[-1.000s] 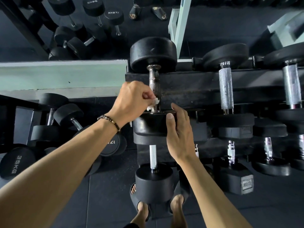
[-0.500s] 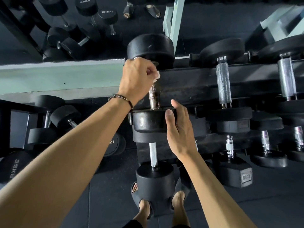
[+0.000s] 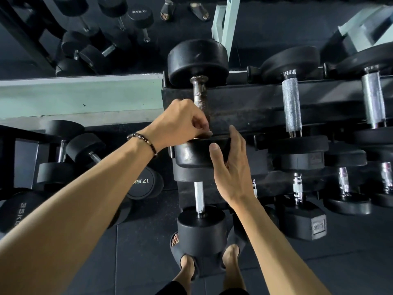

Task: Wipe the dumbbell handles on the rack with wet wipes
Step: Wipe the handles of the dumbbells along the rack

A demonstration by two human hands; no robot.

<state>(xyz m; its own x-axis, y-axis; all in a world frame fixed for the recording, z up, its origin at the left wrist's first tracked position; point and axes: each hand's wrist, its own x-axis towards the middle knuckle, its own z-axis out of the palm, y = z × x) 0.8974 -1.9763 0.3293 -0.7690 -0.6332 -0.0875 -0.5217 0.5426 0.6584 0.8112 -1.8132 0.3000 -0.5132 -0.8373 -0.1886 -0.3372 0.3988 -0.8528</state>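
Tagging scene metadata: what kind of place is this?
Most likely a gym's free-weights area: black round-headed dumbbells with knurled steel handles on a black metal rack, more dumbbells marked 17.5 on dark rubber floor tiles.

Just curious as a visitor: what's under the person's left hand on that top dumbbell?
The left hand curls round the lower end of the dumbbell handle, just above the near weight head. Anything held inside its fingers, such as a wipe, is covered and cannot be seen.

Left hand (image 3: pixel 180 122) curled, fingers (image 3: pixel 202 126) apparently pinching — right hand (image 3: pixel 230 167) flat, fingers straight.
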